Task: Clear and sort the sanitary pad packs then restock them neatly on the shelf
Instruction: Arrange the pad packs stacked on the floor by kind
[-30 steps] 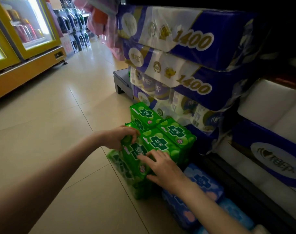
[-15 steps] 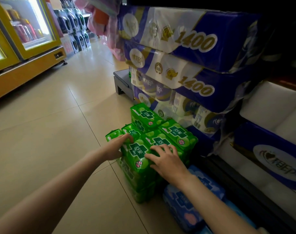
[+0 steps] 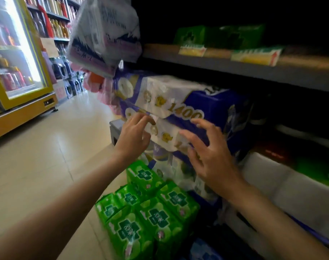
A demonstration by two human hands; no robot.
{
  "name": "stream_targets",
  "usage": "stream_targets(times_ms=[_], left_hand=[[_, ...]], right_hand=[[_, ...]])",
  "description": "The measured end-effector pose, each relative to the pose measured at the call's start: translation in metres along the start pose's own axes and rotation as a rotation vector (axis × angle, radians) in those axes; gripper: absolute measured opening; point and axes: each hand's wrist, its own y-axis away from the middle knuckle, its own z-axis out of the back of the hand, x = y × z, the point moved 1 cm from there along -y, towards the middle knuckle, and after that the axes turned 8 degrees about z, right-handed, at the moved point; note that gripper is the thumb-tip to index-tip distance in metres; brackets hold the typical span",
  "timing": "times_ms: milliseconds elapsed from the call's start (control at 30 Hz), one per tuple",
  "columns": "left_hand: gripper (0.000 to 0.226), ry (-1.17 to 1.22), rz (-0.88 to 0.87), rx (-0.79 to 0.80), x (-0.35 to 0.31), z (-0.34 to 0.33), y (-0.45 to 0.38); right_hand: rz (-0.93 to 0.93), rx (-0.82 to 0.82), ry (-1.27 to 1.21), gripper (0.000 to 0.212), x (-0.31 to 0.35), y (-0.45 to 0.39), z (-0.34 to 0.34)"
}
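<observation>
Several green sanitary pad packs [image 3: 150, 218] stand stacked on the floor against the bottom of the shelving. Blue pad packs [image 3: 203, 250] lie just to their right at the lower edge. My left hand [image 3: 133, 136] is raised above the green stack with loosely curled fingers and holds nothing. My right hand [image 3: 210, 156] hovers beside it, fingers spread, in front of the blue and white tissue packs [image 3: 188, 109]. More green packs [image 3: 221, 36] sit in the dark on the upper shelf [image 3: 253, 70].
A yellow drinks fridge [image 3: 22, 76] stands at the left across the tiled aisle floor [image 3: 47, 156]. A white and purple bag [image 3: 105, 34] hangs from the shelf end. White paper packs [image 3: 291, 188] fill the lower right shelf. A grey step [image 3: 114, 128] sits behind my left hand.
Both hands have let go of the green packs on the floor and risen to the level of the tissue packs. My view has tilted up, showing the upper shelf.
</observation>
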Motion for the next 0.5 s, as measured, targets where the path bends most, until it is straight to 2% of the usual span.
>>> stream_targets(times_ms=[133,233,300,500], left_hand=[[0.026,0.143,-0.162,-0.286,-0.065,0.023,-0.097],[0.028,0.156,-0.182,-0.353,-0.098,0.034,-0.162],[0.034,0.115,-0.181,-0.311,-0.11,0.032,-0.199],[0.057,-0.117,-0.165,-0.014,-0.123,0.002,-0.289]], right_hand=[[0.038,-0.147,0.165,0.036,-0.044,-0.072,0.075],[-0.029,-0.118,0.303,0.037,-0.074,-0.114,0.112],[-0.111,-0.077,0.344,0.038,-0.093,-0.137,0.127],[-0.425,0.247,0.292,0.052,-0.157,-0.186,0.151]])
